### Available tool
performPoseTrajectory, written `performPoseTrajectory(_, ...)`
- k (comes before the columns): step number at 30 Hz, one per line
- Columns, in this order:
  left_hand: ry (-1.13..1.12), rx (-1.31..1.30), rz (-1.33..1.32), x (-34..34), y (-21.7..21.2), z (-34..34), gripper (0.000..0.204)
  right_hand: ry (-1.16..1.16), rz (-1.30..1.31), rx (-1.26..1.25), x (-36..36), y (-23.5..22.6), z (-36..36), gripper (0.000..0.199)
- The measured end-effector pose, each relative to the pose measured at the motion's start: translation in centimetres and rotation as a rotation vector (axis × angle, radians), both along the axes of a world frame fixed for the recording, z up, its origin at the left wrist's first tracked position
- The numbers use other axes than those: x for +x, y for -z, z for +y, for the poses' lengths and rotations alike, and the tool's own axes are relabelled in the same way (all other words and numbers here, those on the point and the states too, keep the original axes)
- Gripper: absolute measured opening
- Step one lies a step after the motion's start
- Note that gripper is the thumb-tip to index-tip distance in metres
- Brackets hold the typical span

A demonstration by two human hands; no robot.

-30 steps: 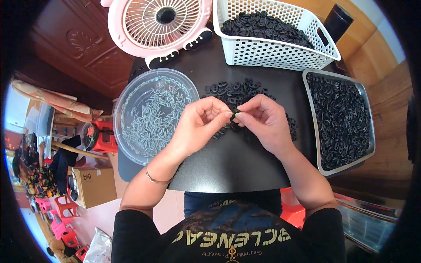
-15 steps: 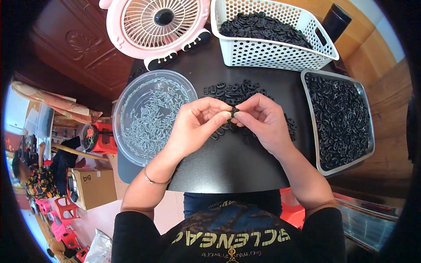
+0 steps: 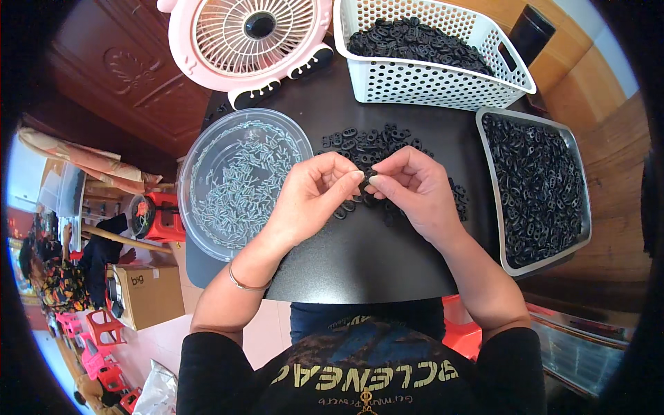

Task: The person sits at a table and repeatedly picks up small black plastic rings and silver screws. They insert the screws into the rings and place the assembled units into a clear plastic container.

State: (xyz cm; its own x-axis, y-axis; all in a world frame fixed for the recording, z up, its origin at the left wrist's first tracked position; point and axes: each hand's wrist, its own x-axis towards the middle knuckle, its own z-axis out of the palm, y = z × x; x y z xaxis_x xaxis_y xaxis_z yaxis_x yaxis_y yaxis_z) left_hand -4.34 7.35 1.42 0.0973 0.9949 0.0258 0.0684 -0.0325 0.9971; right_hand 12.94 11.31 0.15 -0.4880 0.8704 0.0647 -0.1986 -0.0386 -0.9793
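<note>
My left hand [image 3: 315, 190] and my right hand [image 3: 422, 190] meet over the middle of the table, thumb and forefinger of each pinched together. Between the fingertips sits a small black plastic piece [image 3: 368, 174], which the right fingertips grip. Whatever the left fingertips pinch is too small to make out. Beneath and behind both hands spreads a loose pile of black oval pieces with holes [image 3: 373, 140]. To the left stands a round clear plastic tub [image 3: 197, 235] holding many short silvery metal pins [image 3: 238, 190].
A shallow tray [image 3: 499, 238] full of black pieces lies on the right. At the back stand a white perforated basket [image 3: 429, 93] of black pieces, a pink fan [image 3: 183, 59] and a dark cylinder [image 3: 531, 34]. Beyond the dark table [image 3: 346, 277], a cardboard box [image 3: 155, 294] rests on the floor.
The fingertips of my two hands have drawn slightly apart, the left ones shifting a little left. The tub, tray and basket stay where they were.
</note>
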Motion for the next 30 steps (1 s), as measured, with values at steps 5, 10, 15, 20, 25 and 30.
performPoseTrajectory(5, 0.006, 0.002, -0.039, -0.1, 0.4, 0.0, 0.007, -0.015, -0.004, -0.012, 0.0, 0.1, 0.0, 0.01)
performPoseTrajectory(10, 0.005, 0.024, -0.016, 0.0, 0.2, -0.1, 0.005, -0.038, 0.011, -0.051, 0.0, -0.2, 0.0, 0.01)
performPoseTrajectory(15, -0.027, 0.301, 0.332, -0.3, 0.3, -0.1, 0.005, -0.076, 0.003, -0.117, 0.3, -0.3, 0.1, 0.01)
performPoseTrajectory(20, -0.032, 0.234, 0.226, -0.2, 0.2, -0.2, 0.007, -0.095, 0.053, -0.154, 0.3, -0.3, 0.2, 0.011)
performPoseTrajectory(25, -0.018, 0.065, 0.051, 0.0, -0.3, -0.3, 0.011, -0.063, 0.071, -0.165, 0.3, -0.4, 0.2, 0.013)
performPoseTrajectory(30, -0.034, 0.049, 0.093, -0.4, -0.6, -0.1, 0.012, -0.04, 0.079, -0.156, 0.3, -0.3, 0.3, 0.015)
